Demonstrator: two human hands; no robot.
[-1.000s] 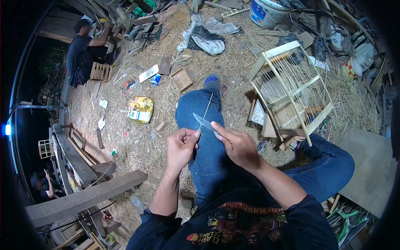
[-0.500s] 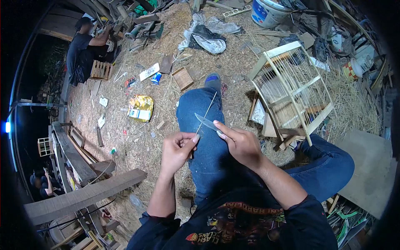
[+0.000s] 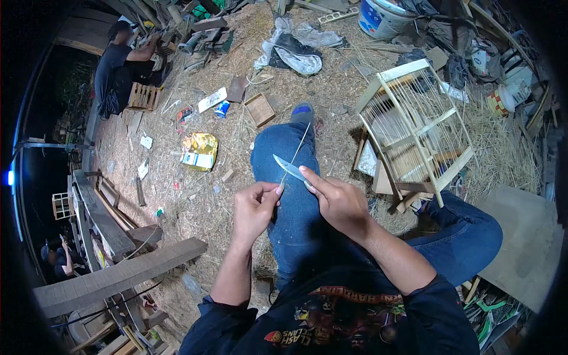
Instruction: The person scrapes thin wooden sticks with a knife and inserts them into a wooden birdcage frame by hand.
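My left hand is closed, its thumb and fingers pinching the near end of a thin stick over my thigh. The stick slants up and away across the jeans. In my right hand is a knife, its handle mostly hidden in the grip and the index finger laid along the blade. The blade crosses the stick just beyond my left fingertips and points up to the left. To the right stands a wooden cage with thin bars, tilted beside my bent leg.
Straw and shavings cover the ground. A gold packet, a blue can and a small wooden tray lie ahead. A wooden beam juts in from the left. Another person sits at the upper left; a second person is lower left.
The knife blade has shifted slightly toward the left along with my right hand. The far end of the stick has swung a little, and my left hand has moved slightly.
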